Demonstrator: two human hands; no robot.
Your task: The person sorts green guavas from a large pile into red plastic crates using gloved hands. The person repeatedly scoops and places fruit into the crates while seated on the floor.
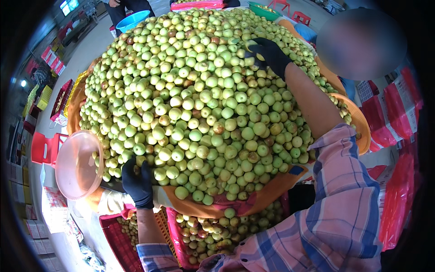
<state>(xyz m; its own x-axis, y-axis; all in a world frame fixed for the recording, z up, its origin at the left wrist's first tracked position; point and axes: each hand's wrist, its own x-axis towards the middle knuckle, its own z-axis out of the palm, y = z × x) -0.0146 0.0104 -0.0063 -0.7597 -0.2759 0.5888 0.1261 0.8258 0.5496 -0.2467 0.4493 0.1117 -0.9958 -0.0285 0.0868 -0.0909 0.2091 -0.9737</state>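
Note:
A large heap of green jujube fruits point(204, 102), some with brown patches, fills the cloth-covered table before me. My right hand point(270, 56), in a dark glove, reaches over the upper right of the heap, its fingers curled around at least one yellowish fruit. Low on the left edge of the heap is my left hand point(138, 180), also gloved, with its fingers bent up against the fruits; whether it grips one I cannot tell. A translucent pink plastic bowl point(76, 166) stands tilted just left of that hand, with a few fruits at its right side.
An orange cloth point(272, 188) hangs at the near edge. Below it are crates with red lining point(176, 231) holding more fruits. An orange basket point(360, 125) is at the right, beside a person whose head is blurred. Blue point(133, 21) and green point(263, 13) basins sit at the far side.

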